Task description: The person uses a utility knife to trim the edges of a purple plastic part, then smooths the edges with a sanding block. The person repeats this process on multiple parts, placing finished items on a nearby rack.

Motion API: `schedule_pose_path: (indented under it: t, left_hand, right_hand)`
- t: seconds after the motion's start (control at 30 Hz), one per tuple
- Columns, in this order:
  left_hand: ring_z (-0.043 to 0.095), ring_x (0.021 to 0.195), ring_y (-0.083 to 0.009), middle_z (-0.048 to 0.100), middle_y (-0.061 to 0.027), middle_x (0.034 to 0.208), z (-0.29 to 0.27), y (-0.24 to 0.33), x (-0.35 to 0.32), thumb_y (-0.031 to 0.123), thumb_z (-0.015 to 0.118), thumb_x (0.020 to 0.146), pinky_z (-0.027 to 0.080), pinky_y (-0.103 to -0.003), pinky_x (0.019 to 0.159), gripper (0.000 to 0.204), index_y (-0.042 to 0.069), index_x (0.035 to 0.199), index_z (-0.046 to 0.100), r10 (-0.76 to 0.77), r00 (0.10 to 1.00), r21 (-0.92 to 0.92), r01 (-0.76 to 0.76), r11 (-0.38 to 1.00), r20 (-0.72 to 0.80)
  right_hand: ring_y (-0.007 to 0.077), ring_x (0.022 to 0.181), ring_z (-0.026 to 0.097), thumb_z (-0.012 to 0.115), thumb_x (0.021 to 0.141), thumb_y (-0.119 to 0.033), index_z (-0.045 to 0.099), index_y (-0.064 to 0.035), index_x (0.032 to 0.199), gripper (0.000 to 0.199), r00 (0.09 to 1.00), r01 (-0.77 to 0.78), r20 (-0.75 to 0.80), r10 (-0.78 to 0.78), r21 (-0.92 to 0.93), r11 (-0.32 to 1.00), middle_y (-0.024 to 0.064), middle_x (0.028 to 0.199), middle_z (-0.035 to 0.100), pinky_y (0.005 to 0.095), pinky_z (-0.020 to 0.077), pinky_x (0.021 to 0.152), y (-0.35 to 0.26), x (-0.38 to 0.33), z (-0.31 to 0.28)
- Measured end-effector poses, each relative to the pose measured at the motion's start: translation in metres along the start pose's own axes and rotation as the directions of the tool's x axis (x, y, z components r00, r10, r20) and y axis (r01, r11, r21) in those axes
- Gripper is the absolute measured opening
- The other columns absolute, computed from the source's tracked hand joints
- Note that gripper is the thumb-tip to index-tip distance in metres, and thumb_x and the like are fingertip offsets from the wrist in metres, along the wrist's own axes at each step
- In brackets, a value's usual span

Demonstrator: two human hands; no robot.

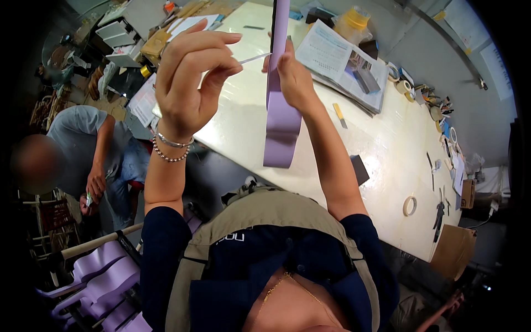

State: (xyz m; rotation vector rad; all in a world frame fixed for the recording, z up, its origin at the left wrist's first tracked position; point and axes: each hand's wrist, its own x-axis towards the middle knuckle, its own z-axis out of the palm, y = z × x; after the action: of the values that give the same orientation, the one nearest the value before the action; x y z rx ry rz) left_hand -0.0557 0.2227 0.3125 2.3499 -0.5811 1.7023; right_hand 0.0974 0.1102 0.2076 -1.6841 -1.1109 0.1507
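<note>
A glossy lilac piece with a curved outline point(281, 141), looking like a guitar body seen edge-on, stands upright over the table. My right hand point(296, 80) is closed around it, thumb on the near side and fingertips showing past its left edge. A dark strip runs along that left edge near the top. My left hand point(193, 77) is raised to its left, thumb and fingertips pinched on a thin whitish strip point(256, 57). The strip stretches to the lilac piece; whether it is stuck there I cannot tell. The other fingers of the left hand are curled loosely.
On the pale table point(381, 166) lie newspapers point(332, 55), a yellow-handled knife point(339, 115), a dark block point(359, 170) and a tape roll point(410, 206). More tape rolls and tools line the right edge. Lilac bodies point(105, 276) hang at lower left. Another person point(83, 133) sits at left.
</note>
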Motion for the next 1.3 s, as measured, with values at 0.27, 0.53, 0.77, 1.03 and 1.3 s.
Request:
schedule_pose_path:
  t: [0.27, 0.53, 0.77, 1.03, 1.3]
  left_hand:
    - [0.066, 0.091, -0.0319, 0.059, -0.0095, 0.088, -0.043, 0.078, -0.059, 0.013, 0.055, 0.089, 0.041, -0.05, 0.096, 0.009, 0.007, 0.084, 0.049, -0.31, 0.929, -0.23, 0.353, 0.907, 0.204]
    - [0.066, 0.084, -0.031, 0.06, -0.0114, 0.088, -0.06, 0.131, -0.132, 0.009, 0.051, 0.091, 0.043, -0.047, 0.091, 0.009, 0.005, 0.089, 0.043, -0.699, 0.7, -0.449, 0.676, 0.584, 0.144]
    - [0.056, 0.084, -0.0203, 0.051, -0.0084, 0.087, -0.045, 0.142, -0.202, 0.009, 0.048, 0.094, 0.045, -0.036, 0.085, 0.007, 0.004, 0.095, 0.043, -0.996, 0.048, -0.813, 0.581, -0.029, 0.07]
    - [0.057, 0.093, -0.0179, 0.057, -0.0041, 0.094, -0.074, 0.089, -0.272, 0.015, 0.052, 0.093, 0.046, -0.032, 0.086, 0.01, 0.006, 0.096, 0.049, -0.991, -0.129, -0.905, 0.423, -0.032, -0.025]
    - [0.057, 0.088, -0.0217, 0.058, -0.0087, 0.089, -0.175, 0.014, -0.274, 0.017, 0.054, 0.091, 0.047, -0.038, 0.084, 0.016, 0.002, 0.089, 0.051, -0.939, -0.026, -0.806, 0.521, 0.28, -0.343]
  right_hand:
    - [0.0208, 0.075, 0.063, 0.009, 0.089, -0.066, 0.036, -0.0042, 0.114, 0.072, 0.998, -0.061, -0.004, 0.063, 0.196, 0.979, 0.0092, 0.081, 0.062, 0.0314, 0.0461, 0.071, 0.038, 0.039, -0.009]
    - [0.0118, 0.067, 0.055, 0.062, 0.086, -0.031, 0.047, -0.0034, 0.093, 0.032, 0.981, -0.011, -0.187, 0.042, 0.164, 0.986, 0.0029, 0.073, 0.054, 0.0263, 0.0453, 0.059, 0.006, 0.04, -0.023]
    - [0.015, 0.07, 0.06, 0.057, 0.08, -0.012, 0.054, -0.0002, 0.096, 0.02, 0.973, -0.231, 0.054, 0.226, 0.312, 0.922, 0.0085, 0.078, 0.062, 0.0257, 0.048, 0.062, 0.043, 0.052, -0.065]
    - [0.0318, 0.099, 0.061, 0.064, 0.084, -0.026, 0.051, 0.0051, 0.108, 0.041, 0.887, -0.156, 0.439, -0.143, 0.577, 0.802, 0.0218, 0.103, 0.062, 0.0442, 0.0486, 0.085, 0.01, 0.029, -0.083]
    - [0.0353, 0.11, 0.055, 0.066, 0.081, -0.035, 0.054, 0.002, 0.114, 0.051, 0.77, -0.182, 0.6, -0.217, 0.533, 0.827, 0.0247, 0.117, 0.056, 0.0417, 0.0377, 0.1, 0.019, 0.019, -0.098]
